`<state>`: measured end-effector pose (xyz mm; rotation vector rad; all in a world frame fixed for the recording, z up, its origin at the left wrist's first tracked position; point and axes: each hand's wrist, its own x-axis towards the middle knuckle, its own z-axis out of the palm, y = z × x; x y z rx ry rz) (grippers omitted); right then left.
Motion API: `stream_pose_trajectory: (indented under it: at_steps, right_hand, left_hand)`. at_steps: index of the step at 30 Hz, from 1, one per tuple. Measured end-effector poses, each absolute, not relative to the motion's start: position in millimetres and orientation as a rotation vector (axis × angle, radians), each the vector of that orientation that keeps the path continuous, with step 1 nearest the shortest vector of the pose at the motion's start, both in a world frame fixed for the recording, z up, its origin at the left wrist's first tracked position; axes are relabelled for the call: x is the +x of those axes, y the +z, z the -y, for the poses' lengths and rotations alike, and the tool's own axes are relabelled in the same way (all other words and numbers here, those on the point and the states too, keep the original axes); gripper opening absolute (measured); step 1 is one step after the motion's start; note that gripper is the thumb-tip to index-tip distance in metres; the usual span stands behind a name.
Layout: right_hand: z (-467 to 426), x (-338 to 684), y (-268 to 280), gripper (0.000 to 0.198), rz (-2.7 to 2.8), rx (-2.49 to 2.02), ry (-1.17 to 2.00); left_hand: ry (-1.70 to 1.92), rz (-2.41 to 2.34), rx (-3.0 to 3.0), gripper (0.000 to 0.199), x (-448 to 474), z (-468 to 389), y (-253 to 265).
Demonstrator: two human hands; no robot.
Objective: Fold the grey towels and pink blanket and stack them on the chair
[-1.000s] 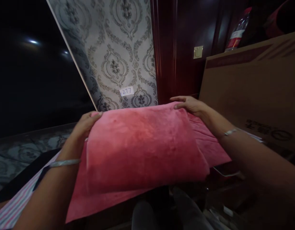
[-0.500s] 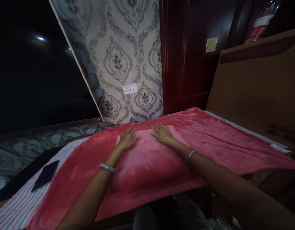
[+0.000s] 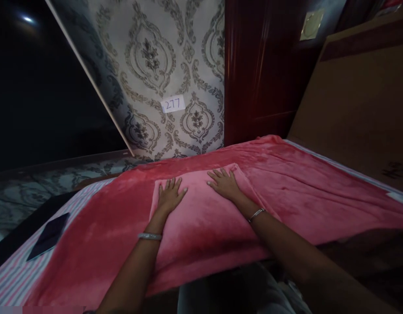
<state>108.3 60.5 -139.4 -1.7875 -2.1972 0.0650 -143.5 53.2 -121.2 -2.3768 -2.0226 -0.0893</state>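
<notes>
A folded pink fleece piece [image 3: 201, 209], lighter than what lies under it, rests on a red-pink plush blanket [image 3: 306, 187]. Near its far left corner my left hand [image 3: 170, 195] lies flat with the fingers spread. My right hand [image 3: 225, 183] presses flat near the far right corner, fingers spread as well. Neither hand grips anything. A pale bangle circles my left wrist and a thin silver one my right. The near side of the folded piece runs down to the blanket's front edge, where I cannot make out a clear border.
A dark phone [image 3: 49, 235] lies on a striped cloth [image 3: 16, 279] at the left. Behind are a large dark screen [image 3: 53, 96], patterned wallpaper with a paper marked 277 [image 3: 173, 104], and a red-brown door [image 3: 263, 74]. A cardboard box [image 3: 358, 104] stands at the right.
Both hands stay flat on the folded piece; my left hand has shifted slightly left and its fingers point more forward. The folded piece's far corners show more plainly. The view has tipped down a little.
</notes>
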Motion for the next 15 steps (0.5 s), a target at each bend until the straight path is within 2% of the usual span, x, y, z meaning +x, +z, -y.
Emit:
stream_pose_trajectory:
  at_steps: [7, 12, 15]
  right_hand:
    - [-57, 117, -129, 0.056, 2.259, -1.809, 0.116]
    - [-39, 171, -117, 0.056, 2.226, -1.997, 0.204]
    - [-15, 194, -110, 0.056, 2.093, -2.1, 0.288]
  left_hand:
    - [-0.081, 2.055, -2.304, 0.067, -142, -47, -112]
    - [0.123, 2.174, -2.328, 0.066, -169, -36, -95]
    - [0.123, 2.207, -2.309, 0.064, -183, -15, -84]
